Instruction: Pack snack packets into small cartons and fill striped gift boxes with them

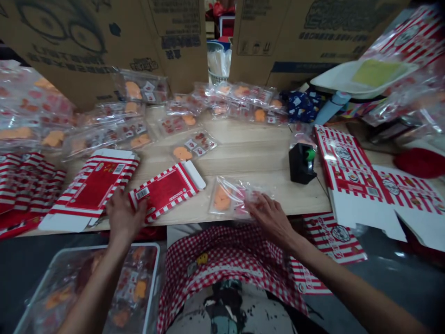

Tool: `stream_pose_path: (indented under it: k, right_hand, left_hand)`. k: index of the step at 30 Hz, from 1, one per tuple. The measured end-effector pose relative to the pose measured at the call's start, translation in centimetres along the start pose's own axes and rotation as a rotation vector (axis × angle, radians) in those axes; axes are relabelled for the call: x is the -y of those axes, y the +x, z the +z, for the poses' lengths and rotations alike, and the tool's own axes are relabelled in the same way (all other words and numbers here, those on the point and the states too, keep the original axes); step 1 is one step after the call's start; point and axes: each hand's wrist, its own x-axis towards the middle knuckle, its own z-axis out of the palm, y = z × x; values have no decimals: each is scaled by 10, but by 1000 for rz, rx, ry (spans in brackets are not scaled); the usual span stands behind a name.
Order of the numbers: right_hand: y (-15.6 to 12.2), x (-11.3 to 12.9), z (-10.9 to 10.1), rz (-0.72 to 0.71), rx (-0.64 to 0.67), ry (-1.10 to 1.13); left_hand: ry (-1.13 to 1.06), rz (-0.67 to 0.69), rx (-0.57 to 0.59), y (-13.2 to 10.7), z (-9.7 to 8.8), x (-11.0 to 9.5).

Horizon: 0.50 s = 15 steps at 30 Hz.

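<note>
My left hand is at the table's front edge, fingers apart. Its thumb overlaps the near left end of a red-and-white striped box, whose white flap stands open at the far right end. The other fingers are beside a stack of flat striped cartons. My right hand has its fingers bent over the right end of a clear plastic bag lying flat on the table. Inside that bag are an orange piece and pink and red items. Another clear bag with an orange piece lies behind the box.
Similar bags line the back, before large cardboard boxes. A black tape dispenser stands at right, beside striped cartons. More striped packaging lies far left. Below the table, a white-rimmed bin holds bags.
</note>
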Motion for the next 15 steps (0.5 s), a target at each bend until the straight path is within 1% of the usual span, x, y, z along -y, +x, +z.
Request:
stream_pose_path:
  k: [2,4,5,6,7,8,9,11,13,15]
  right_hand:
    - [-6,-3,-9,-48,-39,52]
    - [-8,-14,-28,-53,-72,183]
    - [-7,-21,-40,-20,-93,274]
    - [-4,-30,-52,34,-111,381]
    - [2,-39,-63,103,-130,507]
    - [8,-47,-74,174,-147,653]
    - [17,-55,-83,237,-163,807]
    - [36,-65,-95,321,-188,1082]
    - [56,-67,-102,360,-209,1247]
    - [75,-64,-103,364,-204,1313]
  left_hand:
    - [108,27,174,6,-2,-17]
    - [148,75,424,17,-1,-40]
    - [153,99,539,23,1,-51]
    - [157,111,631,28,5,-60]
    - [161,115,690,34,10,-66]
    - [162,122,711,38,16,-71]
    - [160,138,707,42,21,-74]
    - [145,167,671,46,30,-76]
    - [121,177,661,48,35,-76]
    - [101,204,684,47,37,-76]
